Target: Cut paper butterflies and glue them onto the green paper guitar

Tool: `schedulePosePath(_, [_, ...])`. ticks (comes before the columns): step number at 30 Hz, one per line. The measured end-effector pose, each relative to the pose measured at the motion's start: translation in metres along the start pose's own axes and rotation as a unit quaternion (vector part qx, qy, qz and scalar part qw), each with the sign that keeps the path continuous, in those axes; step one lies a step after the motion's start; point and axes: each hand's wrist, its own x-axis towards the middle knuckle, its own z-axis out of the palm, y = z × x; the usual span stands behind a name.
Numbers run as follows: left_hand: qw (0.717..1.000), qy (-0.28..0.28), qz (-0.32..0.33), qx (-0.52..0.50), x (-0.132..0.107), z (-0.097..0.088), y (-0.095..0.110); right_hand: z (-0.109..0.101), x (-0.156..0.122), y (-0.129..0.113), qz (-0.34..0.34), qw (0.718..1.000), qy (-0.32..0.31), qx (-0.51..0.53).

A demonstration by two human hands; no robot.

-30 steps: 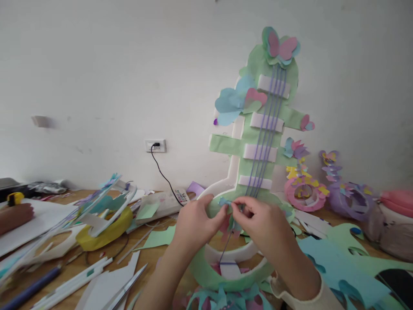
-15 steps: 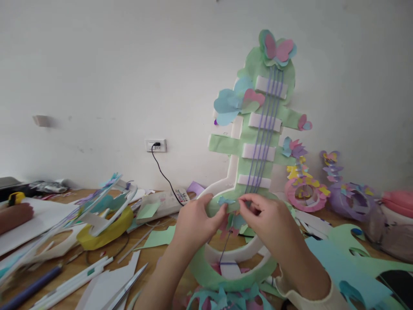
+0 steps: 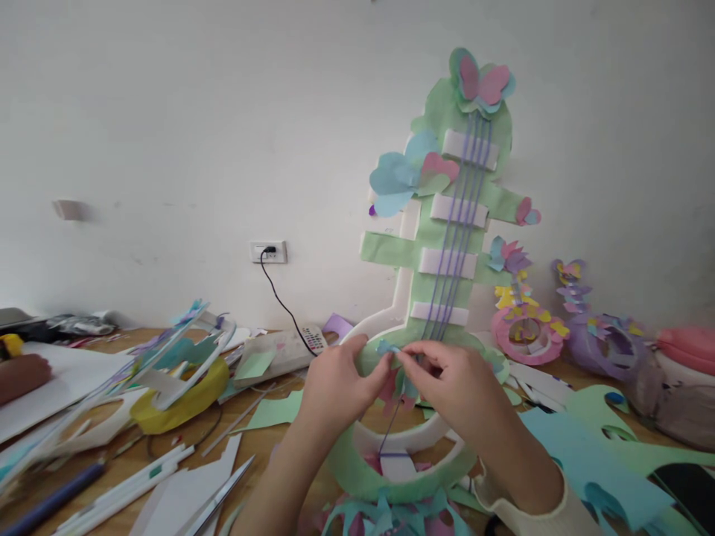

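A green paper guitar [image 3: 431,237] stands upright, with purple yarn strings [image 3: 456,231] over white crossbars and paper butterflies on its head and side. My left hand [image 3: 335,387] is closed around the upper left edge of its round body, thumb in front. A small blue paper cutout [image 3: 385,347] lies on the green surface by my left thumb. My right hand [image 3: 461,383] pinches the right end of that cutout between thumb and forefinger. Its other fingers are curled in. Below the hands, a purple thread [image 3: 391,424] runs down across the sound hole.
Smaller pink [image 3: 530,335] and purple [image 3: 600,346] paper guitars stand behind on the right. Blue paper sheets [image 3: 592,454] lie in front of them. Open scissors blades [image 3: 223,491], white sticks [image 3: 134,484] and a yellow paper piece [image 3: 179,409] lie left. Another person's hand [image 3: 22,376] shows far left.
My right hand has moved slightly left, from beside the blue cutout onto its end. My left hand and the guitar have stayed nearly still.
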Motion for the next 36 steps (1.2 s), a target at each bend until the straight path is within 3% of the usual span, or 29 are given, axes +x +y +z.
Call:
schedulePosePath(6, [1.000,0.000,-0.002,-0.004,-0.0007,0.0006,-0.0006,-0.0033,-0.0026,0.0001,-0.034,0.999,-0.010,-0.019])
schedulePosePath(11, [1.000,0.003,0.002,0.003,0.0001,0.0008,-0.0013,0.0001,-0.0007,-0.0003,-0.008,1.000,-0.021,-0.019])
schedulePosePath(20, [1.000,0.006,0.010,0.010,-0.0001,0.0008,-0.0001,0.0048,0.0017,0.0016,-0.015,0.997,0.036,-0.059])
schedulePosePath(36, [1.000,0.005,0.017,0.019,-0.0013,0.0006,0.0003,0.0035,0.0013,-0.0040,0.009,0.996,0.034,-0.080])
